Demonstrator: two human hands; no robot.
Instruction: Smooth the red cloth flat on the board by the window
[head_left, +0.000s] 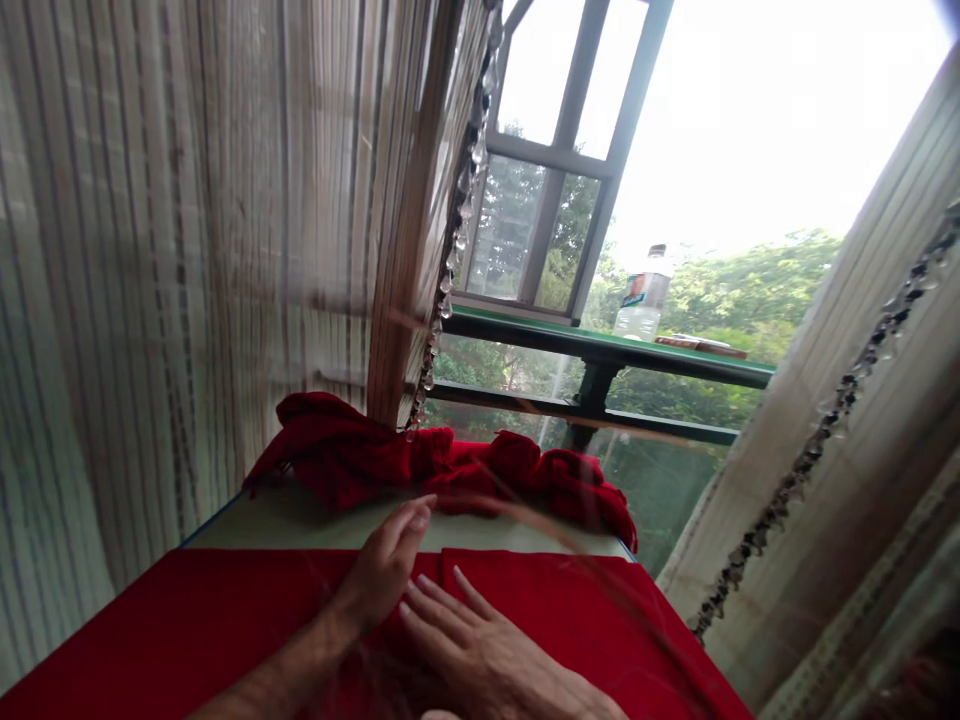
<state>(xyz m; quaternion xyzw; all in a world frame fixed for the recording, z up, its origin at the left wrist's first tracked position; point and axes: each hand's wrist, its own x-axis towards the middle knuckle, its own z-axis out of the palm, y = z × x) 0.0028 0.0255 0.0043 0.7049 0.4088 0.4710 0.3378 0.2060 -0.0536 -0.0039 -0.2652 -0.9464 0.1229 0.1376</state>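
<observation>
A smooth red cloth point(570, 610) lies flat over the near part of the table, its far edge running straight across with a fold line near the middle. My right hand point(480, 635) rests palm down on this cloth, fingers stretched and slightly apart. Just to its left, my left hand point(388, 560) is turned on its side at the cloth's far edge, fingers extended and holding nothing. Its fingertips reach over the bare pale strip of tabletop point(330, 530). Beyond that strip, more red fabric point(450, 465) is bunched along the table's far end.
Sheer striped curtains hang at left point(187, 250) and right point(825, 330), edged with bead strings point(457, 240). Behind the table is an open window with a dark railing point(525, 335). A plastic bottle point(643, 295) and a flat brown object point(701, 346) rest on the ledge.
</observation>
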